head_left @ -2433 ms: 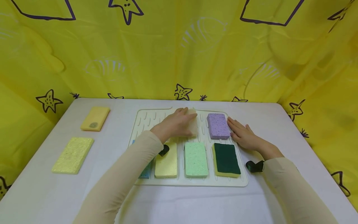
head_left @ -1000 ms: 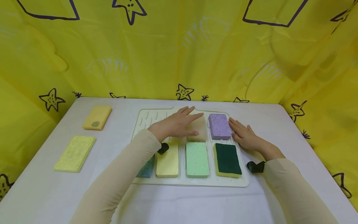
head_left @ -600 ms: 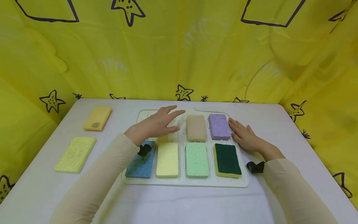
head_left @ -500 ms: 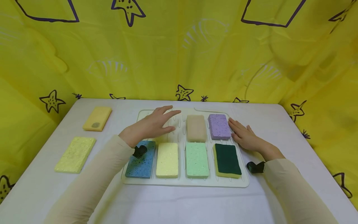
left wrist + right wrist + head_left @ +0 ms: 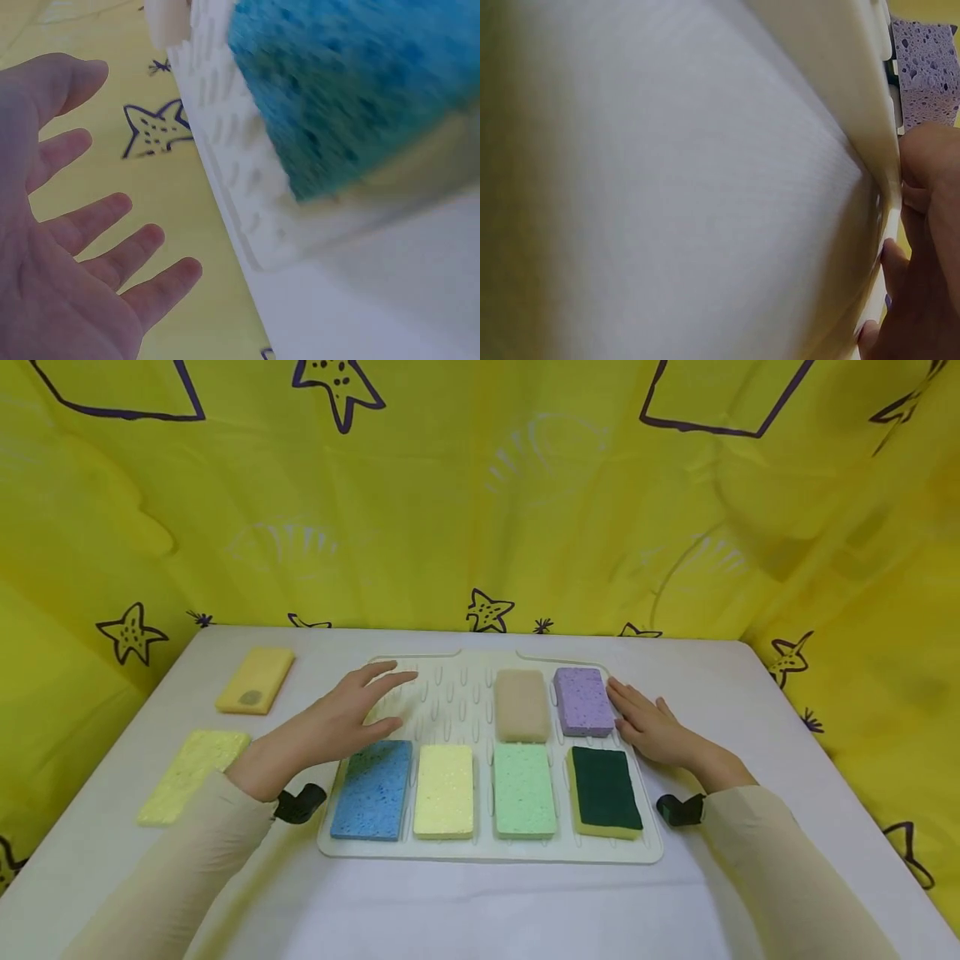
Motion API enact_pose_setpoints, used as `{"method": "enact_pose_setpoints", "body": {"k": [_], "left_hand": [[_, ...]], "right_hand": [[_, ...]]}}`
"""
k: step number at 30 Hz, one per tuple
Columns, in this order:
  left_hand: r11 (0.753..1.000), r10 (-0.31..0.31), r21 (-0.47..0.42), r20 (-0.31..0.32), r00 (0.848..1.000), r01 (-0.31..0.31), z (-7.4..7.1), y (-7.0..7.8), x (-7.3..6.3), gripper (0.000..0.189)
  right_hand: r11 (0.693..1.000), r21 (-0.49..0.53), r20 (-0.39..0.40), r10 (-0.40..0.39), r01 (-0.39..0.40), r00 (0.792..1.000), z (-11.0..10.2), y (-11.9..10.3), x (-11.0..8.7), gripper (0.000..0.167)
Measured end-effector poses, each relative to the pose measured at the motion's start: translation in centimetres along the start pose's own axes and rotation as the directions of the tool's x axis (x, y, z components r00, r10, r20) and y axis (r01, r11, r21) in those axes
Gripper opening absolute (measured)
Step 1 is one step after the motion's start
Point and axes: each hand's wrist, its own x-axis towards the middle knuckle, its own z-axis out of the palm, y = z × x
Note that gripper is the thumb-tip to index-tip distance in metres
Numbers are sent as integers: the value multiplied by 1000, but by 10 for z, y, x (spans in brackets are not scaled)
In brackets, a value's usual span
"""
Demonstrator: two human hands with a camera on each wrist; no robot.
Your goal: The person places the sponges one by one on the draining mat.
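Note:
My left hand (image 5: pixel 348 710) hovers over the left end of a white ridged mat (image 5: pixel 491 850), fingers spread and holding nothing. Below it lies a blue sponge (image 5: pixel 372 791), which also fills the upper right of the left wrist view. A beige sponge (image 5: pixel 521 706) lies flat in the mat's back row, beside a purple sponge (image 5: pixel 583 702). My right hand (image 5: pixel 656 727) rests at the mat's right edge, its straight fingertips right at the purple sponge's side. The front row continues with a pale yellow sponge (image 5: pixel 444 791), a mint green sponge (image 5: pixel 524 791) and a dark green-topped scrub sponge (image 5: pixel 603 792).
Left of the mat, on the white table (image 5: pixel 480 910), lie a yellow sponge (image 5: pixel 187 768), partly behind my left forearm, and an orange-yellow sponge (image 5: pixel 262 672) with a dark round spot. A yellow patterned curtain (image 5: pixel 420 510) stands along the table's back and sides.
My left hand has let go of the beige sponge, leaving it on the mat beside the purple one, and has moved left past the blue sponge. My right hand stays at the mat's edge.

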Motion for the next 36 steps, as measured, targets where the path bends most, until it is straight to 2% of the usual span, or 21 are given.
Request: {"method": "enact_pose_setpoints", "body": {"k": [6, 13, 16, 23, 30, 36], "left_hand": [[999, -48, -5, -46, 998, 48, -4, -17, -27, 60], [995, -88, 30, -67, 994, 91, -9, -21, -49, 60], [993, -100, 50, -77, 992, 104, -10, -23, -57, 60], [993, -83, 72, -139, 987, 93, -14, -31, -74, 62], [988, -125, 70, -165, 978, 138, -13, -41, -89, 65], [983, -138, 92, -186, 973, 157, -13, -50, -100, 66]], "right_hand": [[1000, -3, 0, 2, -2, 1000, 0, -2, 1, 62], [1000, -10, 5, 9, -9, 1000, 1, -4, 2, 63], [1000, -16, 2, 8, -8, 1000, 1, -5, 2, 62], [1000, -26, 6, 10, -9, 1000, 0, -5, 1, 62], [1000, -27, 11, 7, -6, 1000, -1, -5, 0, 62], [1000, -29, 14, 8, -8, 1000, -1, -4, 1, 62]]}}
